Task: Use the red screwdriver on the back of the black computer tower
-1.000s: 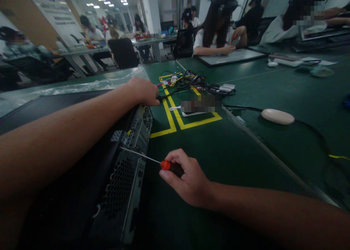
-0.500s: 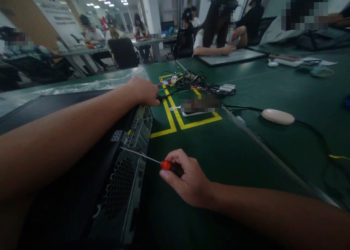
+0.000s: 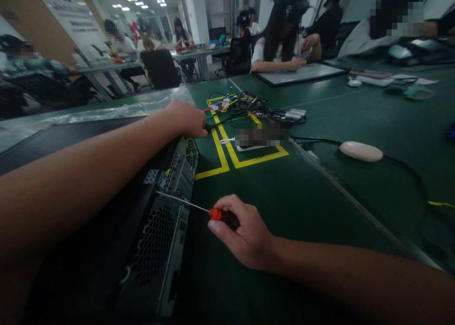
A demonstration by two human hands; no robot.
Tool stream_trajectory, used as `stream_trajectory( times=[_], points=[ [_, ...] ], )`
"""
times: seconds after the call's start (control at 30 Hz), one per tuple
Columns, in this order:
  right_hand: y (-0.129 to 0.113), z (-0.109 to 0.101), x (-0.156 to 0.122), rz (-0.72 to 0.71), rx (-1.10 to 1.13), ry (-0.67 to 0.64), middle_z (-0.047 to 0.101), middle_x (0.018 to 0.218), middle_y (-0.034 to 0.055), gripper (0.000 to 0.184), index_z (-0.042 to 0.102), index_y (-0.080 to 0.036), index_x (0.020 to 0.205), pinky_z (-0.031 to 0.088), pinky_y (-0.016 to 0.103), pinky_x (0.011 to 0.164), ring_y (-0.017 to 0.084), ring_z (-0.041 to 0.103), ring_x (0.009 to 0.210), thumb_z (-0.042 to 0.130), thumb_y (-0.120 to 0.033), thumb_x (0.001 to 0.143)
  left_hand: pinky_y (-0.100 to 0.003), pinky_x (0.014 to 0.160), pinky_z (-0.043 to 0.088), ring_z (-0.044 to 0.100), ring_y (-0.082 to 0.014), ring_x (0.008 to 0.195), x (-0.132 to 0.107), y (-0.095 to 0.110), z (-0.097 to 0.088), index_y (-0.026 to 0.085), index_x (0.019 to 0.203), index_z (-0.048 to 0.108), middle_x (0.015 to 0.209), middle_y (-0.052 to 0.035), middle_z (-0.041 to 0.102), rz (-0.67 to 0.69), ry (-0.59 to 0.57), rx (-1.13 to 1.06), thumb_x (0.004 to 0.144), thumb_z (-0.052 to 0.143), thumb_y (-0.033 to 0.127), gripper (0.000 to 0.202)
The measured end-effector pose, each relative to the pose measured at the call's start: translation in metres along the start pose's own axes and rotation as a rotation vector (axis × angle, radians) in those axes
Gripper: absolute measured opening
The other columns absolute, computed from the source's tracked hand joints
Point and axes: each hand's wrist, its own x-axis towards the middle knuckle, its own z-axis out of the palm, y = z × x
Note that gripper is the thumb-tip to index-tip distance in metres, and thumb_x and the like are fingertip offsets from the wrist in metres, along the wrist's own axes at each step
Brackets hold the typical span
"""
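A black desktop computer case (image 3: 117,263) lies at the left, its rear panel with a round fan grille and honeycomb vents facing right. My left hand (image 3: 186,119) is closed over the far rear corner of the case, fingers bent down past the edge. A black cable end (image 3: 209,126) shows right beside those fingers; whether they touch it is hidden. In my right hand (image 3: 249,232) is a screwdriver (image 3: 215,214) with a red and dark handle. Its thin shaft points left, and the tip is at the rear edge of the case, near the middle.
Tangled cables (image 3: 245,104) lie beyond the case, near yellow tape marks (image 3: 261,161). A blurred-out phone-like item (image 3: 261,136) rests within the tape. A white oval piece (image 3: 361,151) on a black cord lies at the right. Across the table sits a person (image 3: 280,36) over a flat panel.
Both my hands, the screwdriver and the case keep nearly the same place. A person at the far upper right has shifted slightly.
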Motion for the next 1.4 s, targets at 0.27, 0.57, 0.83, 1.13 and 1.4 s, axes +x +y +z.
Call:
stream_trajectory(
  times=[0.27,0.57,0.83,1.13,1.4],
  points=[
    [-0.0009,-0.0016,0.0002,-0.030,-0.041,0.002,0.058,0.075,-0.0040,0.008,0.062,-0.020,0.101,0.041,0.027,0.061,0.012,0.053,0.062,0.064,-0.027,0.099,-0.054,0.105,0.047,0.064,-0.0433,0.127,0.0005,0.0001,0.0018,0.028,0.143,0.071,0.136,-0.0153,0.074,0.005,0.026,-0.024,0.087,0.059,0.059,0.065],
    [-0.0023,-0.0038,0.0015,-0.001,-0.029,-0.053,0.058,0.076,-0.0033,0.012,0.064,-0.018,0.102,0.041,0.028,0.061,0.012,0.052,0.061,0.056,-0.028,0.103,-0.053,0.104,0.048,0.065,-0.0434,0.126,0.0016,-0.0008,0.0014,0.024,0.142,0.072,0.138,-0.0171,0.072,0.013,0.016,-0.005,0.088,0.057,0.061,0.068],
    [0.0010,-0.0004,-0.0014,0.061,-0.013,-0.045,0.057,0.074,-0.0063,0.019,0.054,-0.022,0.104,0.040,0.026,0.059,0.012,0.051,0.060,0.069,-0.028,0.094,-0.053,0.105,0.047,0.064,-0.0425,0.127,0.0037,-0.0022,0.0025,0.029,0.147,0.068,0.135,-0.0141,0.075,0.011,0.014,-0.020,0.086,0.059,0.064,0.070],
    [0.0009,-0.0010,-0.0010,0.062,-0.009,-0.047,0.057,0.076,-0.0055,0.018,0.054,-0.022,0.103,0.041,0.027,0.061,0.012,0.052,0.061,0.069,-0.029,0.096,-0.053,0.106,0.047,0.064,-0.0420,0.128,0.0018,-0.0014,0.0019,0.029,0.144,0.070,0.138,-0.0143,0.073,0.009,0.015,-0.030,0.086,0.059,0.064,0.068],
    [0.0017,-0.0011,-0.0016,0.067,-0.028,-0.050,0.059,0.077,-0.0054,0.018,0.055,-0.022,0.105,0.041,0.027,0.061,0.012,0.053,0.062,0.069,-0.031,0.097,-0.054,0.105,0.048,0.064,-0.0429,0.127,0.0039,-0.0031,0.0033,0.031,0.147,0.068,0.136,-0.0140,0.075,0.015,0.021,-0.023,0.085,0.059,0.064,0.071]
  ],
)
